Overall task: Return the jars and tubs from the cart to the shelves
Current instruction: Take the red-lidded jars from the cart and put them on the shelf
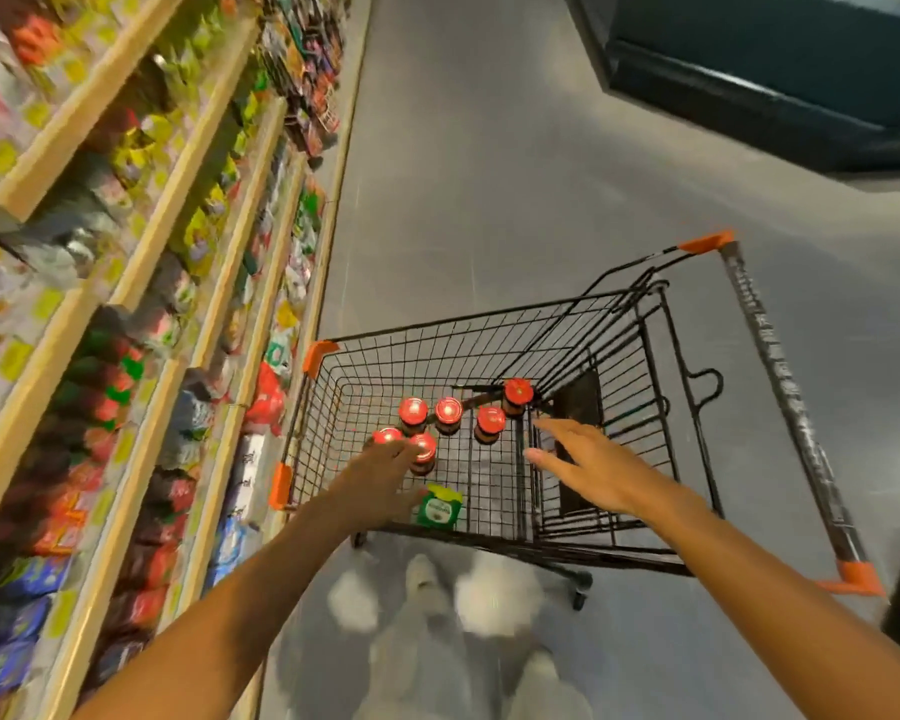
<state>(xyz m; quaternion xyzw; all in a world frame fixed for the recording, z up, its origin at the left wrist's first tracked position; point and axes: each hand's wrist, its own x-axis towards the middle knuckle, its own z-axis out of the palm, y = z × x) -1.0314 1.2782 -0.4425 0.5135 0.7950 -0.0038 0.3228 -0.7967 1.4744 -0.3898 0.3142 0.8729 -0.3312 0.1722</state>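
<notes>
Left hand [380, 472]: fingers spread over two red-lidded jars [423, 448] in the cart [489, 314], grip unclear.
Right hand [585, 462]: fingers straight, holding nothing.
Green tub [440, 507]: label unreadable.

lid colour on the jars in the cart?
Red, on all six jars in the cart; clearest in the head view.

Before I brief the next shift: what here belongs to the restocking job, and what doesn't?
Job: six red-lidded jars, green tub, cart, shelves, left hand, right hand.
Not job: dark fixture across the aisle, grey floor.
</notes>
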